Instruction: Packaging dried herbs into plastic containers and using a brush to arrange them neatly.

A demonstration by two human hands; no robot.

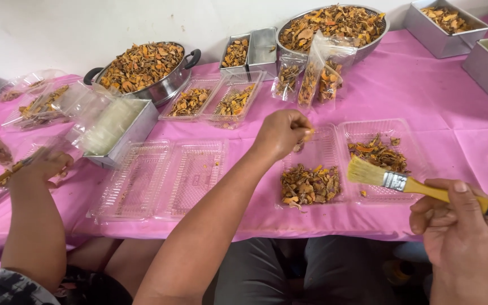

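Left hand [280, 134] pinches dried orange pieces [310, 184] above a clear tray [323, 148]; right hand [461, 229], near right, clenches a yellow-handled brush [419, 185] over the pink surface [458, 127].

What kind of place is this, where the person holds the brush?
Probably a small food-packing workspace. A pink cloth covers the table; a metal bowl and a pot hold dried orange-brown pieces. Clear plastic clamshell trays lie open. The right hand holds a paintbrush; the left hand pinches pieces.

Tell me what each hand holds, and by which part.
Right hand: paintbrush, gripped at its yellow handle. Left hand: pinching dried orange pieces in its fingertips.
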